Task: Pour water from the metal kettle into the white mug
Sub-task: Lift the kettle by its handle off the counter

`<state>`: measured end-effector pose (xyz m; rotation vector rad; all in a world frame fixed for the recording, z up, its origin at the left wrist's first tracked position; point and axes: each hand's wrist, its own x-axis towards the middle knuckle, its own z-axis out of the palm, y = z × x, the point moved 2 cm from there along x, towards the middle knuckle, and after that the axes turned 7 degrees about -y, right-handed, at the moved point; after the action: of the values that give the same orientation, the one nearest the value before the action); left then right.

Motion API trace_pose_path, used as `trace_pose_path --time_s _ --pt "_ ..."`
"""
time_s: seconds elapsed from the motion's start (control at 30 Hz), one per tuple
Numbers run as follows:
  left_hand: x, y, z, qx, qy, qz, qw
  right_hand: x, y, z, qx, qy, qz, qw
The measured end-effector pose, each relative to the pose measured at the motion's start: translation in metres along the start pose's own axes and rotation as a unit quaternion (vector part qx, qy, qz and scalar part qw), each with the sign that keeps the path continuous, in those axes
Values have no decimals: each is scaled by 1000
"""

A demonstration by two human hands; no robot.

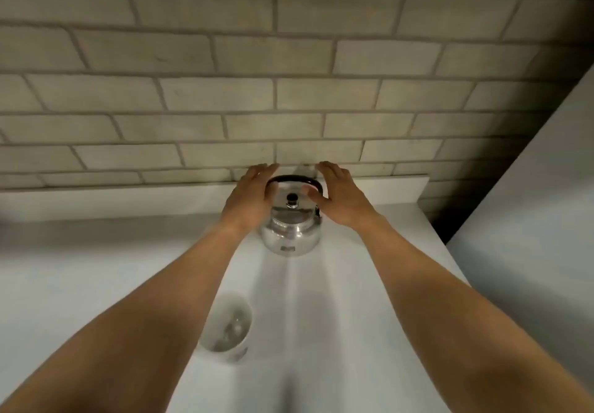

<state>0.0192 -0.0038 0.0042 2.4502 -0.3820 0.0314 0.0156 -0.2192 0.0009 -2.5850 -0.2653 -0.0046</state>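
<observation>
At the centre of the frame we see the metal kettle (291, 231) standing upright on the white bench (369, 284), close to the grey brick wall (289, 91) that fills the upper half. Its black handle (294, 180) arches over the lid, and a small dark knob (292, 199) sits on top. Our left hand (249, 197) is just left of the kettle, fingers spread and open, gripping nothing; whether it touches the metal we cannot tell. Our right hand (340, 197) is just right of it, also open, its thumb lying near the handle without closing on it. The white mug (226, 329) stands lower left of centre, well apart from the kettle, beside our left forearm.
</observation>
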Motion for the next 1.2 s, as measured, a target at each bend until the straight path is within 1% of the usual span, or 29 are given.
trace_pose_path --time_s 0.07,0.17,0.27,0.43,0.6,0.7,0.83,0.9,0.97,1.07,1.13,1.2 --pt "12 -2 4 17 2 17 1000 10 9 -2 1 -11 -18 1000" --pt "23 -11 8 8 -6 11 1000 21 14 3 30 -41 -42 998" --pt "28 -14 11 30 -25 14 999 28 9 12 53 -62 -75 994" --pt "25 -14 11 31 -17 23 999 35 -2 16 121 -48 -80 988" --pt "3 -2 3 24 -23 36 999 24 -7 11 142 -67 -83 984" --pt "-16 11 -4 19 -9 40 999 5 -16 1 136 -50 -92 985" --pt "-40 41 -18 29 1 73 997 -19 -36 -19 95 -38 -108 989" --pt "-55 55 -24 42 20 93 995 -31 -42 -29 86 -21 -110 990" --pt "-75 64 -27 48 50 99 993 -46 -49 -36 76 -6 -133 988" --pt "-113 72 -26 22 129 91 987 -68 -57 -42 41 9 -174 984" --pt "-144 78 -21 28 175 100 979 -81 -59 -45 27 17 -172 985" --pt "-173 82 -10 65 191 116 972 -93 -60 -49 20 25 -166 986"
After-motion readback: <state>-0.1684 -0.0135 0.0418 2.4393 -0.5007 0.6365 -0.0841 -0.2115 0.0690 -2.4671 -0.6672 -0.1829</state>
